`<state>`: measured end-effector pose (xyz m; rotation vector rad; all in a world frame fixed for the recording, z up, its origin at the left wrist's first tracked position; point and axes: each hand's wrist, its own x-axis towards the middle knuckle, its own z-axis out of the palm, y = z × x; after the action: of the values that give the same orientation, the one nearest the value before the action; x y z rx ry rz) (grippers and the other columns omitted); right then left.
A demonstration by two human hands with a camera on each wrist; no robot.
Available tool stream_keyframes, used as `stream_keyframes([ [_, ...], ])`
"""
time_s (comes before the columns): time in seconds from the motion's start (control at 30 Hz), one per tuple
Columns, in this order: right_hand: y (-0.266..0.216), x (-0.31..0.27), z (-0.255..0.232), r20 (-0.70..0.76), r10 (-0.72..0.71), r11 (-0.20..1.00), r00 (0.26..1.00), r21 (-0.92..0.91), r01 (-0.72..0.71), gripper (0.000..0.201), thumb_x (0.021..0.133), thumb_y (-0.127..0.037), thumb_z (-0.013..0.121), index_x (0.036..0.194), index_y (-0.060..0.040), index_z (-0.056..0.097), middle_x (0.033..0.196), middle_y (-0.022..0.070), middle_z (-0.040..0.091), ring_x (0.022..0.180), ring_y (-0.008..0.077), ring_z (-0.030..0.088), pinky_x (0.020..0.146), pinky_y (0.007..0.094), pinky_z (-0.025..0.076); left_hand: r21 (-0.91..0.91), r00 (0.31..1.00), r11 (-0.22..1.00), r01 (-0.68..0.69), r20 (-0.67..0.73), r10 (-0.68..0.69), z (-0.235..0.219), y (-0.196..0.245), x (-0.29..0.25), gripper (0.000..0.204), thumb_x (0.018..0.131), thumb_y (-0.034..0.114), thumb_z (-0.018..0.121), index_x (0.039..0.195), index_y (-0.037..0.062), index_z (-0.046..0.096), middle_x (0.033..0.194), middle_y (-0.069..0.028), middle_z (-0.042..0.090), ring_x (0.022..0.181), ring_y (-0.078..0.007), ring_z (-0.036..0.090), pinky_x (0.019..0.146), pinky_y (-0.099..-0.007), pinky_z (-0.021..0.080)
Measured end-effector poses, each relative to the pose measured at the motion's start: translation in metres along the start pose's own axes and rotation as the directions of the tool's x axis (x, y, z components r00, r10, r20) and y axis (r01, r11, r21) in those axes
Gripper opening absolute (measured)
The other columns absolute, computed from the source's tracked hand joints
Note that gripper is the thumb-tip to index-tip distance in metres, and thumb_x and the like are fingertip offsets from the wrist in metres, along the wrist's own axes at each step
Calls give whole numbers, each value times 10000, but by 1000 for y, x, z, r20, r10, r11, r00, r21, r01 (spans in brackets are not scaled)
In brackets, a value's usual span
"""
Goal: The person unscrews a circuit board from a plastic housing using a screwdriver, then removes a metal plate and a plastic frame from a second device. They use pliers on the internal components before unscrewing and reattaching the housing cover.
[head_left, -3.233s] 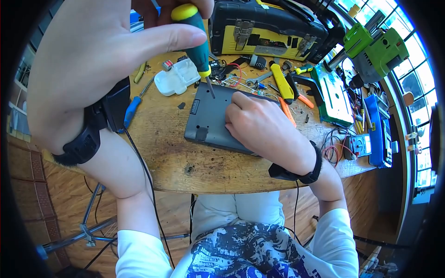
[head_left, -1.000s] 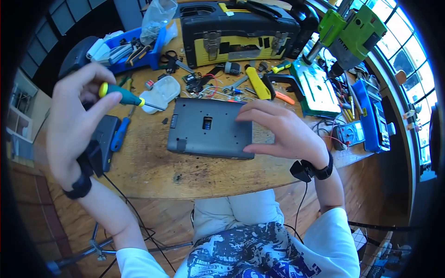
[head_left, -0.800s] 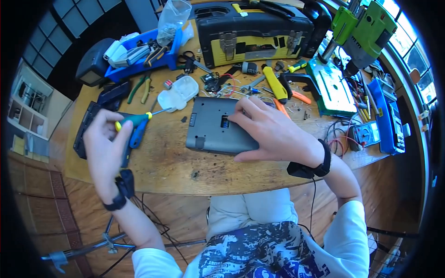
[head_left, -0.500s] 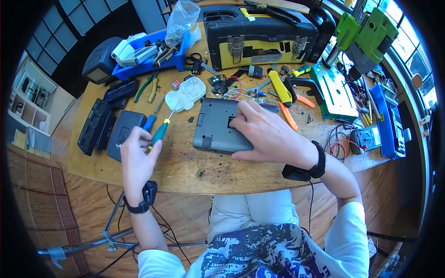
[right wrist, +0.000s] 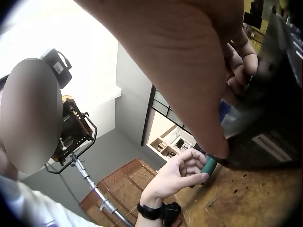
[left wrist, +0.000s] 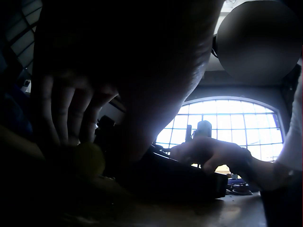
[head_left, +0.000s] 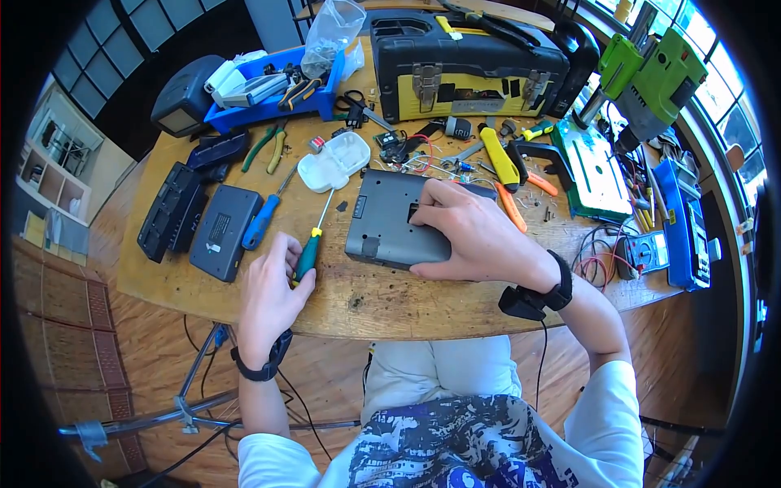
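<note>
In the head view, my left hand [head_left: 275, 286] holds a screwdriver [head_left: 307, 259] by its green and yellow handle, low at the table. Its shaft points away, towards a small open white plastic box [head_left: 333, 161]. A flat dark grey plastic case [head_left: 382, 211] with screw holes lies in front of me. My right hand [head_left: 468, 232] reaches over the case, thumb at the near edge and bent fingers at a small rectangular opening. What those fingertips touch inside is hidden. The right wrist view shows the same thumb against the case's side, beside a printed label [right wrist: 272, 147].
Left of the screwdriver lie a blue-handled screwdriver [head_left: 262, 221] and dark plastic parts [head_left: 226, 232]. Behind stand a blue tray [head_left: 277, 102] and a black and yellow toolbox [head_left: 472, 77]. At right are a green drill [head_left: 659, 85], a multimeter [head_left: 647, 254], cutters and loose wires.
My left hand has brought the screwdriver from above the case down to the table at its left. My right hand drew back to the case's right end, then returned to the opening.
</note>
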<state>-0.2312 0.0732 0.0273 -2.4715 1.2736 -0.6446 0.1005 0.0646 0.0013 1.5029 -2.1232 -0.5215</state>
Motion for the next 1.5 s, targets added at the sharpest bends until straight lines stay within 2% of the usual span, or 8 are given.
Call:
stream_keyframes([
  [0.2,3,0,3,-46,-34,999,998,-5,34,516,767,-363,911,1068,27,756,1086,154,605,1046,358,668,867,460,569,44,990,996,71,118,-76,-3,2,-1,383,823,45,878,1094,3,611,859,-93,661,720,-177,637,706,-350,544],
  [0.27,3,0,3,-61,-41,999,997,12,41,503,760,-356,913,1053,22,757,1089,140,606,1043,353,668,861,460,566,227,994,970,-90,73,75,-5,3,-2,642,765,147,952,1289,-4,613,1200,-180,677,1081,-281,690,963,-430,562],
  [0.3,4,0,3,-59,-44,999,997,12,44,503,760,-356,913,1053,22,757,1089,140,606,1043,353,668,861,460,566,227,995,970,-87,71,73,-8,7,0,642,765,147,952,1289,-4,613,1200,-180,677,1081,-281,690,963,-430,562],
  [0.37,5,1,3,-71,-49,998,996,22,50,498,756,-353,915,1052,16,760,1090,130,613,1042,345,666,861,457,567,54,972,979,-198,136,189,-13,19,8,1099,691,268,1010,1594,8,440,1601,-252,465,1509,-393,469,1249,-494,405],
  [0.47,6,2,3,-75,-47,998,996,40,50,499,747,-349,921,1057,10,766,1089,123,620,1035,341,670,862,452,566,-97,907,957,-275,305,291,-9,28,38,1404,661,326,1030,1739,42,177,1761,-267,246,1656,-412,245,1354,-487,260],
  [0.63,6,0,3,-73,-23,998,997,56,27,509,736,-335,930,1077,8,772,1080,117,627,1007,338,678,851,445,564,-323,739,832,-452,388,552,19,26,91,1496,648,234,1029,1738,-9,34,1771,-308,182,1664,-442,198,1373,-454,212],
  [1.07,11,-2,7,-106,-18,988,994,150,34,506,701,-284,942,1078,12,780,1076,116,621,1030,320,662,871,431,558,-318,733,845,-429,424,532,33,17,105,1572,629,188,1007,1736,5,-94,1733,-305,198,1628,-432,269,1344,-456,264],
  [1.5,2,-12,-1,-124,-119,989,985,70,129,546,683,-238,946,1134,-19,730,1114,104,596,1047,318,642,875,426,560,-337,755,763,-552,187,629,25,20,83,1548,596,181,1009,1745,18,-16,1725,-288,237,1570,-458,347,1322,-511,293],
])
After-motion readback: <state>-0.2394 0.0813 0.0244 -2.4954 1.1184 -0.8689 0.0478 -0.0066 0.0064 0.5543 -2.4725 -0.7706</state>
